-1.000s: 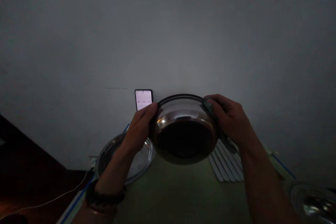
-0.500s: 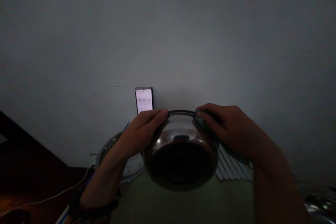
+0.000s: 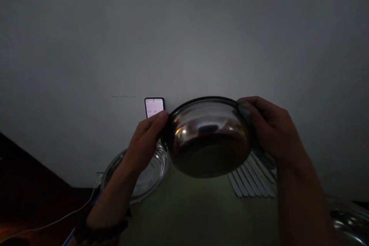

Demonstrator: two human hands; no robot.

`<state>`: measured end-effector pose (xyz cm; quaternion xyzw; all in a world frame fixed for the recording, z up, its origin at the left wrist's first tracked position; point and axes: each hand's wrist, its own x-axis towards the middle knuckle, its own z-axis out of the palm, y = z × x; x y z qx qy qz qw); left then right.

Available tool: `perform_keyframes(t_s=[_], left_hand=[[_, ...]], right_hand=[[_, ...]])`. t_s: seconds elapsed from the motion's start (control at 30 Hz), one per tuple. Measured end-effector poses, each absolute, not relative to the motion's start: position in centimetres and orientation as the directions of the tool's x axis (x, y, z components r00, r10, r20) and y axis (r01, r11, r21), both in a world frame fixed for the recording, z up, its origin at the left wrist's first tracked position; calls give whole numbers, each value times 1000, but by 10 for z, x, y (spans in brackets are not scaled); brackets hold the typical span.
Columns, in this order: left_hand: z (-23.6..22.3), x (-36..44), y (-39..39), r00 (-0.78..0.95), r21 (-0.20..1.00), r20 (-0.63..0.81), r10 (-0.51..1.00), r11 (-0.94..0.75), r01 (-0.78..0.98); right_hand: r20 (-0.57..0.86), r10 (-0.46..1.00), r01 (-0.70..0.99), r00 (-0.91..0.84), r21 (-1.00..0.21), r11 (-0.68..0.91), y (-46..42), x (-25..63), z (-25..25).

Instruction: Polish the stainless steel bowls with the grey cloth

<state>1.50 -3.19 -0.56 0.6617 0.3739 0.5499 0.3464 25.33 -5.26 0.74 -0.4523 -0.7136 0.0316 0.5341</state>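
A shiny stainless steel bowl [image 3: 209,134] is held up over the table, its rounded outside and base facing me. My left hand [image 3: 147,138] grips its left rim, thumb on the outer side. At the right rim, my right hand [image 3: 268,127] is closed on the bowl with a greyish-green cloth [image 3: 245,113] pressed between thumb and metal. More of that cloth hangs below the right palm, in shadow. The bowl's inside and most of the fingertips are hidden.
Behind stands a phone [image 3: 155,107] with a timer, against the wall [image 3: 184,38]. A steel basin [image 3: 155,177] lies beneath my left forearm on the greenish table [image 3: 196,215]. Several pale flat strips [image 3: 248,180] lie at right; another shiny metal item [image 3: 348,219] is at the lower right corner.
The bowl has risen and shifted right, tilting so its side shows more and its base less. Both hands moved with it, the right hand up and outward. The left thumb now overlaps the phone screen.
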Motion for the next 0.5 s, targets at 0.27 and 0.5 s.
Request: perform_keyframes(t_s=[0.27, 0.5], left_hand=[[1, 14, -36, 23, 868, 467, 884, -464, 180], [7, 20, -41, 346, 780, 400, 849, -513, 359]], right_hand=[[613, 758, 645, -224, -490, 586, -59, 247, 16], [467, 802, 668, -372, -465, 581, -67, 235, 23]])
